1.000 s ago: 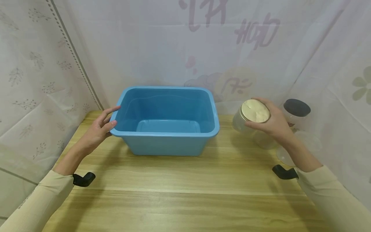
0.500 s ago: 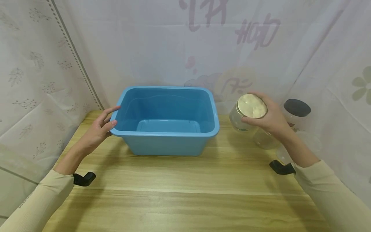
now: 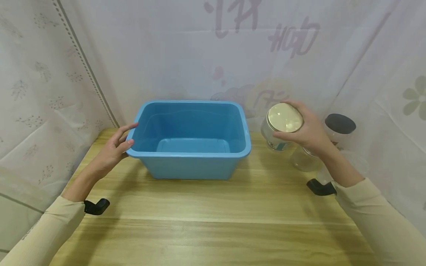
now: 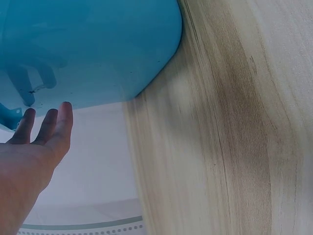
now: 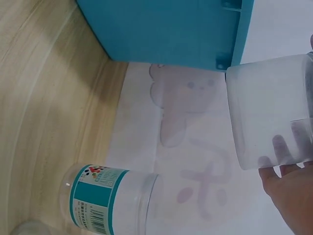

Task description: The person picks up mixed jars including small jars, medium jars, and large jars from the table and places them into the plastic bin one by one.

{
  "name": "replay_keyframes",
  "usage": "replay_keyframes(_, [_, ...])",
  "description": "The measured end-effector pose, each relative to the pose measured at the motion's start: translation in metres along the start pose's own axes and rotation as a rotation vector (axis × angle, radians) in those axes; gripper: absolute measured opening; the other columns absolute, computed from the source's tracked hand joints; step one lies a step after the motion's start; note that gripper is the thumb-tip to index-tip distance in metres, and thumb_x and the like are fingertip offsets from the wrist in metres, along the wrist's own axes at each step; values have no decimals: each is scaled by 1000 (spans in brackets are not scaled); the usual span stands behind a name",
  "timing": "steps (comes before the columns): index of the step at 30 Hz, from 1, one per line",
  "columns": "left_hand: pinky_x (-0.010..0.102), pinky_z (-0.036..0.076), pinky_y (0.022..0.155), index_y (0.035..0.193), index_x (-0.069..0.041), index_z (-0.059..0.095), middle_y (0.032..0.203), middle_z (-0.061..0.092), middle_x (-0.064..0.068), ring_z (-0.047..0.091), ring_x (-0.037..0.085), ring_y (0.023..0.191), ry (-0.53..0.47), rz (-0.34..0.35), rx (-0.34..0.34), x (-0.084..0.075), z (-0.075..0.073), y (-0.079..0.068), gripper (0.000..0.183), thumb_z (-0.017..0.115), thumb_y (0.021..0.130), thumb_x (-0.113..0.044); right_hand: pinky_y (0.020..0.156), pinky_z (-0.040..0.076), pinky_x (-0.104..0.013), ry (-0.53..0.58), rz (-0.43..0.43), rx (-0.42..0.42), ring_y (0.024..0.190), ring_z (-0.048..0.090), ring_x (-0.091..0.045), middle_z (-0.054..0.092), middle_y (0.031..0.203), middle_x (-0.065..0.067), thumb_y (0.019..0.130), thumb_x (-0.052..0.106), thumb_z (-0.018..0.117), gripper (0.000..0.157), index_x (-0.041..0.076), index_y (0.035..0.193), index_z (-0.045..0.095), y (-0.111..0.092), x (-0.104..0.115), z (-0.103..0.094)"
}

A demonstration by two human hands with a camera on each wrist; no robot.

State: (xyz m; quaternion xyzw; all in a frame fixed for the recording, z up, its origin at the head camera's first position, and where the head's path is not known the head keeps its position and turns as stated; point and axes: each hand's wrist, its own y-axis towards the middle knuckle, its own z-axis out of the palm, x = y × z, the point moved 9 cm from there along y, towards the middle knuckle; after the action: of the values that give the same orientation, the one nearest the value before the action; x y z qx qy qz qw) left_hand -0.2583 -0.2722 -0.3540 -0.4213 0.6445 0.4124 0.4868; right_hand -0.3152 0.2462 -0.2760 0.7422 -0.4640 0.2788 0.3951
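Note:
My right hand (image 3: 309,129) holds a clear plastic jar (image 5: 269,112) by its upper part, just under the cream-coloured lid (image 3: 285,117). The jar hangs above the table; its bare lower wall shows in the right wrist view. Below it stands another clear jar with a teal and white label (image 5: 95,196). At the left, my left hand (image 3: 111,149) grips the rim of a blue plastic tub (image 3: 189,166), with thumb and index fingertip on the rim. In the left wrist view the other fingers (image 4: 61,127) lie by the tub's outer wall. Nothing lies inside the tub.
A jar with a black lid (image 3: 340,123) stands at the back right, partly behind my right hand. Other clear jars, such as one jar (image 3: 304,160), stand close by. Patterned cloth (image 3: 186,51) hangs behind the wooden table (image 3: 206,221).
My right hand has lifted the cream-lidded jar and moved it slightly left and away from me. The label beneath has come into sight. The left hand and the tub have stayed put.

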Motion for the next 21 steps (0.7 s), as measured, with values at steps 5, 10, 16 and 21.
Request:
replay_keyframes(5, [24,47,92,161,-27,30,159,21,29,49,17,125,-11,0,-2,0,0,0,53,44,111,-17,89,47,-29,-18,-13,11,118,51,-26,45,147,-2,71,4,94,99,31,153,44,4,4,0])
replay_keyframes(10, [25,48,92,160,-26,30,158,22,30,50,18,124,-29,6,1,-1,1,0,53,44,110,-15,92,45,-32,-18,-53,24,119,50,-25,45,148,-3,69,-1,94,99,27,152,47,6,20,3])
replay_keyframes(16, [24,48,91,160,-26,31,158,21,30,50,18,123,-39,4,-3,0,1,-1,53,45,110,-14,92,45,-32,-35,-115,28,117,53,-23,53,140,-3,66,-3,94,96,19,149,50,5,54,9])
replay_keyframes(21, [24,48,91,160,-26,32,159,20,30,50,19,124,-48,3,0,-1,1,-1,53,45,110,-13,91,46,-29,-7,-174,44,113,54,-22,56,135,-6,65,-8,93,93,12,146,51,5,74,15])
